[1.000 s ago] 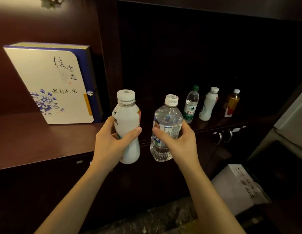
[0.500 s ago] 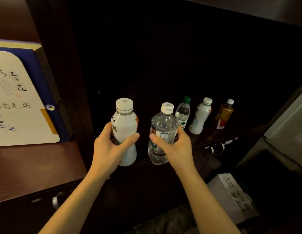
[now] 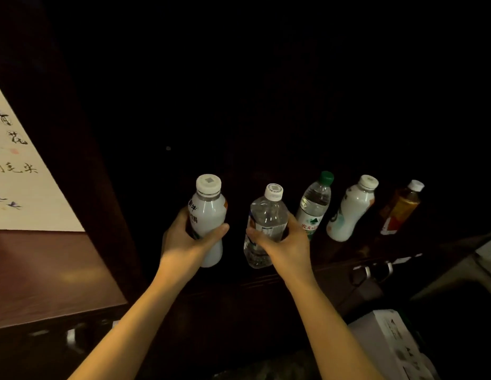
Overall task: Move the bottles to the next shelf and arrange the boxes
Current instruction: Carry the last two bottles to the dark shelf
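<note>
The left hand (image 3: 184, 244) has its grip clenched round a white milk bottle (image 3: 208, 215); the right hand (image 3: 286, 242) grasps a clear water bottle (image 3: 264, 215). Both are held upright just left of a green-capped water bottle (image 3: 314, 207), a white drink bottle (image 3: 351, 212) and an amber tea bottle (image 3: 400, 209) on the dark shelf (image 3: 356, 252).
</note>
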Available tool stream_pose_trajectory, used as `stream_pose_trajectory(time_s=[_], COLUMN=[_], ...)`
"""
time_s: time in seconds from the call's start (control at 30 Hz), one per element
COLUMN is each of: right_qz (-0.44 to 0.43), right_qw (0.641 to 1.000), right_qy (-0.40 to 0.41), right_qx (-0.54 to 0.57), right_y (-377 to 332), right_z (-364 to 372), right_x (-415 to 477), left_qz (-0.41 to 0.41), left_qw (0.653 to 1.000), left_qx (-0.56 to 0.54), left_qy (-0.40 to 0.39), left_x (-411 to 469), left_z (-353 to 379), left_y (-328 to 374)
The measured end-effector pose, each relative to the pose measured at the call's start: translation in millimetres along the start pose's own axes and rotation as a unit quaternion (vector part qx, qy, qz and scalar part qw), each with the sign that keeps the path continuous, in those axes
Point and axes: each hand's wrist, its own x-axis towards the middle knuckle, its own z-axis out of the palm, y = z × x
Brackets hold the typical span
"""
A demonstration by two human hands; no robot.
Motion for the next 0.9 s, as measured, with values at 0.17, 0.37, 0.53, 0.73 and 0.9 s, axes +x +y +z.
stream_pose_trajectory(time_s=[0.17, 0.37, 0.53, 0.73, 0.9], right_qz=[0.012, 0.017, 0.028, 0.026, 0.027], right_qw=[0.999, 0.998, 0.997, 0.994, 0.993], right_qy=[-0.039, -0.062, -0.077, -0.1, -0.112], right_qx=[0.005, 0.003, 0.014, 0.02, 0.023], right_y=[19, 35, 48, 61, 69], right_z=[-2, -3, -4, -7, -9], right_x=[27, 52, 64, 71, 74], left_qz=[-0.027, -0.017, -0.021, -0.029, -0.034], left_qw=[0.998, 0.994, 0.993, 0.991, 0.99], left_qx=[0.041, 0.079, 0.076, 0.078, 0.086], left_qy=[0.045, 0.08, 0.089, 0.1, 0.102], left_x=[11, 21, 25, 29, 29], left_z=[12, 25, 33, 40, 43], left_y=[-17, -28, -35, -44, -50])
